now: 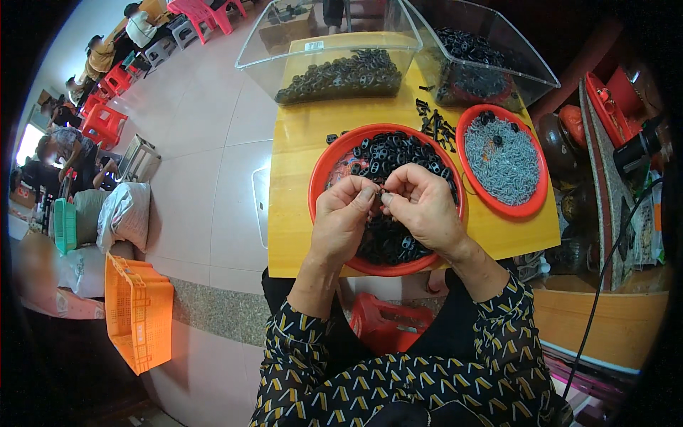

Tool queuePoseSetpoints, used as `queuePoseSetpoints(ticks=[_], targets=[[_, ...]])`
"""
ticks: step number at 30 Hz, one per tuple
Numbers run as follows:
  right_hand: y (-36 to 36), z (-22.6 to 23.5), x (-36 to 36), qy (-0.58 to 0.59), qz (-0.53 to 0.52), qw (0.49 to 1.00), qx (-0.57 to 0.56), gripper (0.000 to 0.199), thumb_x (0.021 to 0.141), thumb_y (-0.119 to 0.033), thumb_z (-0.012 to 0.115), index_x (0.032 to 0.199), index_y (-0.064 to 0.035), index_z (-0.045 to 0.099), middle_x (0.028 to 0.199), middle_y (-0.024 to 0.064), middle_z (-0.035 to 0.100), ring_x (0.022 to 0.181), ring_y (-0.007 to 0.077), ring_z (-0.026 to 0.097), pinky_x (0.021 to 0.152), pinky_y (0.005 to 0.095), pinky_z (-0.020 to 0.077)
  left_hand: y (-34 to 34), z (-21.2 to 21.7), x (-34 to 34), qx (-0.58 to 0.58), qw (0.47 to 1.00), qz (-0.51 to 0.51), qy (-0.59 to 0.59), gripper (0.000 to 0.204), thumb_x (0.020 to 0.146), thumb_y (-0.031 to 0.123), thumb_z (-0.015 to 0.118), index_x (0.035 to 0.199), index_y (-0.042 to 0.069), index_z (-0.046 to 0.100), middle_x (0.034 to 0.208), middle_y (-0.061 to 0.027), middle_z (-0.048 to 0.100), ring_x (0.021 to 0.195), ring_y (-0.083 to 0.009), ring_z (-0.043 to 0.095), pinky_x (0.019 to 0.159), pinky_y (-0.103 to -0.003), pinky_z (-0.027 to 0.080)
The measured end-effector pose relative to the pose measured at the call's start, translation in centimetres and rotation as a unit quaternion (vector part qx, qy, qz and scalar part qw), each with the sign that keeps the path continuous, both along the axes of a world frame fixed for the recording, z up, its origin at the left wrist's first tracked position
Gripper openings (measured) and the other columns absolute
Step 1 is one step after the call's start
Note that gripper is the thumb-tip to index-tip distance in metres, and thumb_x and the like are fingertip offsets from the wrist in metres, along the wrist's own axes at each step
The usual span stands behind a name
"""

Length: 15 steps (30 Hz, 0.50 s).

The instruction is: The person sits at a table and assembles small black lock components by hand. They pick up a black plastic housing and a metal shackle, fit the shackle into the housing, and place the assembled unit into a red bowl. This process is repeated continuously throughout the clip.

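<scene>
Both my hands meet above a red round tray (317, 181) heaped with small black plastic parts (398, 151). My left hand (345, 213) pinches with thumb and forefinger at a tiny dark piece, mostly covered by the fingertips. My right hand (421, 210) pinches at the same spot, its fingertips nearly touching the left ones. What exactly they hold is too small to make out. To the right lies a smaller red tray (542, 186) of silvery screws (501, 167), with a few black parts on top. Several loose black pieces (435, 127) lie between the trays.
Two clear plastic bins (327, 48) (491, 43) with black parts stand at the back of the yellow table (292, 142). An orange crate (142, 313) and white sacks (126, 217) are on the floor at left. Other people sit farther off. A black cable (605, 263) hangs at right.
</scene>
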State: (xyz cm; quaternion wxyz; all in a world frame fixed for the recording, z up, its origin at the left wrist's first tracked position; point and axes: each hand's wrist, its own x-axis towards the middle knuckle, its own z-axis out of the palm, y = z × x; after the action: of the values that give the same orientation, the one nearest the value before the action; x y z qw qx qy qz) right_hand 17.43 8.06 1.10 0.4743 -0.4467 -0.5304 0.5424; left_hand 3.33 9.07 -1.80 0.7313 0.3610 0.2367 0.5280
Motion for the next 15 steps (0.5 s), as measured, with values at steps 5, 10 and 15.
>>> queuePoseSetpoints(ticks=[5, 10, 15], targets=[[-0.01, -0.30, 0.19, -0.026, -0.009, 1.000, 0.013, 0.006, 0.077, 0.002, 0.056, 0.080, -0.0001, 0.052, 0.074, 0.0013, 0.054, 0.067, 0.0059, 0.054, 0.059, 0.0196, 0.0456, -0.06, -0.13, 0.08, 0.021, 0.996, 0.025, 0.077, 0.011, 0.085, 0.012, 0.054, 0.084, 0.001, 0.054, 0.073, -0.0009, 0.056, 0.064, -0.0062, 0.049, 0.057, -0.018, 0.037], [-0.30, -0.03, 0.03, -0.040, -0.022, 0.999, 0.017, 0.004, 0.077, -0.001, 0.057, 0.077, 0.0005, 0.054, 0.069, 0.0031, 0.057, 0.064, 0.0069, 0.056, 0.055, 0.0220, 0.0458, -0.27, -0.34, 0.29, 0.028, 0.994, 0.049, 0.094, 0.010, 0.084, 0.010, 0.055, 0.080, 0.001, 0.056, 0.071, 0.0006, 0.055, 0.062, -0.0048, 0.047, 0.055, -0.017, 0.036], [-0.22, 0.10, -0.19, -0.030, -0.016, 0.999, 0.008, 0.004, 0.078, -0.001, 0.057, 0.077, 0.0008, 0.054, 0.069, 0.0032, 0.058, 0.062, 0.0074, 0.056, 0.051, 0.0218, 0.0458, -0.57, -0.39, 0.49, 0.031, 0.989, 0.085, 0.121, 0.006, 0.083, 0.006, 0.056, 0.079, 0.001, 0.057, 0.071, 0.0003, 0.056, 0.062, -0.0047, 0.048, 0.055, -0.017, 0.037]])
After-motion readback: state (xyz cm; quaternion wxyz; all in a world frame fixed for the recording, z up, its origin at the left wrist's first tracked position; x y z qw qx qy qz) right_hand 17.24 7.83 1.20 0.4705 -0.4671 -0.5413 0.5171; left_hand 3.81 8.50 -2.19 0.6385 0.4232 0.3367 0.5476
